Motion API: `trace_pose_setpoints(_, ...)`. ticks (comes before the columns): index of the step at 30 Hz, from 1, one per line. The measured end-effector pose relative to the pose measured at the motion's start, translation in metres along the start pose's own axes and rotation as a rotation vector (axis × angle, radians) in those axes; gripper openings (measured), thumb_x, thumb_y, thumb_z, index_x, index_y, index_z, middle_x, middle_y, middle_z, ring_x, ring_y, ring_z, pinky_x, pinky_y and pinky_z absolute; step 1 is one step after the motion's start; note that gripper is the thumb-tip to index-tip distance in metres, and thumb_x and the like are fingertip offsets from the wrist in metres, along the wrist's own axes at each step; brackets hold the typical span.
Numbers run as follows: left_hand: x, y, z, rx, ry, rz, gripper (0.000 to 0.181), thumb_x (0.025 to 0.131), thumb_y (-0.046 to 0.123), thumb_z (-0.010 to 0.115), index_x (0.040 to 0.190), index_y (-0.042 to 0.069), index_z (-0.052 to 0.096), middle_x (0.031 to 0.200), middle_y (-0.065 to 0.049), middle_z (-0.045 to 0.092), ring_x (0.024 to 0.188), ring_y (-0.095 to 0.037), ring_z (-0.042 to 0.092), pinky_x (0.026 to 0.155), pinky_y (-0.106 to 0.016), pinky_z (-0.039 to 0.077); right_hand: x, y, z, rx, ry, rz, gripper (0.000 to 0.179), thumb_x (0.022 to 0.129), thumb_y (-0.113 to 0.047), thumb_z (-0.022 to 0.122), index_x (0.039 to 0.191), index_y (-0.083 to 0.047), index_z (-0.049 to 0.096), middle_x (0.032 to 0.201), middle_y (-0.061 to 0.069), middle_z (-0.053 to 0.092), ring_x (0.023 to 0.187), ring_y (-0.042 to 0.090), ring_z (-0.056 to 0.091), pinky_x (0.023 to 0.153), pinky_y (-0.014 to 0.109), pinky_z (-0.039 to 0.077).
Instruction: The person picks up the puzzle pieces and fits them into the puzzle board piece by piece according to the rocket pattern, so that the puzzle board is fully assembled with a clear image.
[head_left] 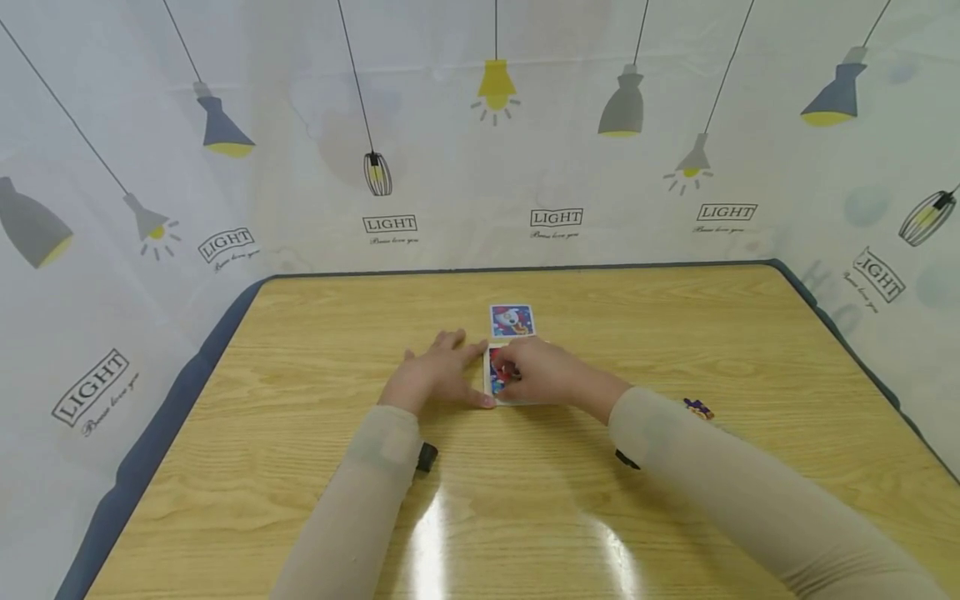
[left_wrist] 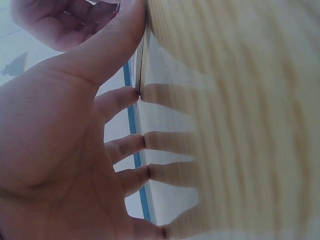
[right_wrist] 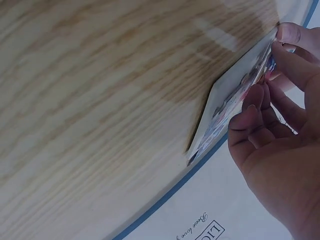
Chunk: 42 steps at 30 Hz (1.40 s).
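Note:
A flat jigsaw puzzle with a pale border (head_left: 487,379) lies on the table, largely hidden under my right hand (head_left: 551,371). That hand reaches over it from the right, its thumb and fingertips pinching a small colourful puzzle piece (right_wrist: 262,77) at the puzzle's surface. My left hand (head_left: 441,373) has its fingers spread on the tabletop at the left; its thumb and index finger touch the puzzle's left edge. In the left wrist view the left fingertips (left_wrist: 142,141) rest on the wood. Just beyond the puzzle lies a square picture card (head_left: 512,321) with a white figure on blue.
A loose puzzle piece (head_left: 699,408), dark purple and orange, lies on the wooden table (head_left: 315,350) to the right, beside the right sleeve. The table's far edge meets a cloth backdrop (head_left: 465,183) printed with lamps. Small black devices (head_left: 427,457) sit under both wrists.

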<state>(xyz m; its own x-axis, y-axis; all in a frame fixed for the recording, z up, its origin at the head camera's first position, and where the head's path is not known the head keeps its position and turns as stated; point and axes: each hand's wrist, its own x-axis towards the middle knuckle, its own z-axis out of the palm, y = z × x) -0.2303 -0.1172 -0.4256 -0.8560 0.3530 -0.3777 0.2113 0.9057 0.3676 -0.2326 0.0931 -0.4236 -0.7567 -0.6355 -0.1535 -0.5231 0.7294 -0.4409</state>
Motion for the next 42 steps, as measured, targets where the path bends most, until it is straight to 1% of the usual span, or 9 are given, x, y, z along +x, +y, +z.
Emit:
trace_pose_setpoints(3, 0.0003, 0.0002, 0.0003, 0.005, 0.001, 0.002, 0.107, 0.084, 0.066, 0.082, 0.17, 0.035, 0.027, 0.182, -0.01, 0.006, 0.169, -0.038, -0.002, 0.125, -0.084, 0.002, 0.0001, -0.0001, 0.0013, -0.012, 0.005, -0.016, 0.022, 0.093, -0.02, 0.082, 0.108, -0.007, 0.073, 0.09, 0.003, 0.064, 0.078, 0.014, 0.053, 0.068, 0.026, 0.045)
trace_pose_setpoints(6, 0.0008, 0.0, 0.0002, 0.011, 0.002, 0.002, 0.107, 0.084, 0.066, 0.081, 0.17, 0.035, 0.027, 0.182, -0.011, 0.006, 0.169, -0.037, -0.001, 0.124, -0.084, 0.002, 0.0002, -0.0001, 0.002, -0.021, 0.006, -0.021, 0.021, 0.093, -0.02, 0.082, 0.107, -0.007, 0.072, 0.092, 0.004, 0.064, 0.079, 0.014, 0.053, 0.068, 0.026, 0.045)
trace_pose_setpoints(9, 0.0009, -0.0003, -0.0001, 0.015, 0.002, 0.001, 0.106, 0.084, 0.067, 0.081, 0.17, 0.035, 0.026, 0.182, -0.011, 0.007, 0.169, -0.038, -0.001, 0.124, -0.085, 0.002, 0.0005, 0.0004, 0.0029, -0.019, 0.007, -0.016, 0.023, 0.094, -0.021, 0.083, 0.109, -0.007, 0.073, 0.094, 0.003, 0.065, 0.081, 0.013, 0.054, 0.07, 0.026, 0.046)
trace_pose_setpoints(16, 0.001, 0.0004, 0.0008, 0.02, -0.004, 0.002, 0.106, 0.084, 0.067, 0.08, 0.17, 0.035, 0.026, 0.182, -0.01, 0.006, 0.169, -0.037, -0.002, 0.124, -0.084, 0.003, 0.0033, 0.0052, 0.0087, 0.007, 0.026, -0.026, 0.02, 0.096, -0.016, 0.08, 0.112, -0.006, 0.074, 0.095, 0.002, 0.069, 0.085, 0.013, 0.058, 0.077, 0.029, 0.053)
trace_pose_setpoints(20, 0.0015, -0.0006, 0.0008, 0.02, -0.004, 0.002, 0.106, 0.085, 0.067, 0.08, 0.17, 0.035, 0.025, 0.182, -0.01, 0.006, 0.169, -0.037, -0.002, 0.124, -0.085, 0.003, 0.0032, 0.0043, 0.0099, -0.017, 0.028, -0.006, 0.022, 0.098, -0.019, 0.079, 0.115, -0.006, 0.074, 0.099, 0.002, 0.069, 0.087, 0.013, 0.059, 0.08, 0.031, 0.055)
trace_pose_setpoints(25, 0.0008, -0.0006, 0.0006, 0.012, -0.005, -0.001, 0.105, 0.085, 0.066, 0.081, 0.17, 0.035, 0.026, 0.182, -0.009, 0.006, 0.169, -0.037, -0.002, 0.125, -0.084, 0.003, 0.0017, 0.0015, 0.0088, -0.045, 0.022, 0.012, 0.024, 0.099, -0.023, 0.078, 0.117, -0.007, 0.074, 0.1, 0.002, 0.068, 0.087, 0.014, 0.058, 0.079, 0.032, 0.054)
trace_pose_setpoints(36, 0.0018, -0.0004, 0.0007, 0.014, -0.011, -0.004, 0.104, 0.086, 0.065, 0.08, 0.17, 0.036, 0.026, 0.182, -0.009, 0.006, 0.169, -0.036, -0.003, 0.125, -0.083, 0.003, 0.0007, 0.0014, 0.0088, 0.003, 0.02, 0.036, 0.024, 0.098, -0.023, 0.079, 0.115, -0.007, 0.074, 0.099, 0.001, 0.071, 0.087, 0.014, 0.062, 0.082, 0.032, 0.058)
trace_pose_setpoints(42, 0.0071, -0.003, 0.0026, 0.014, -0.01, -0.013, 0.107, 0.084, 0.068, 0.081, 0.17, 0.038, 0.024, 0.182, -0.009, 0.005, 0.169, -0.034, -0.003, 0.125, -0.083, 0.002, 0.0006, -0.0003, 0.006, -0.013, 0.011, 0.02, 0.018, 0.098, -0.022, 0.079, 0.11, -0.009, 0.077, 0.097, 0.0, 0.073, 0.084, 0.012, 0.062, 0.081, 0.032, 0.058)
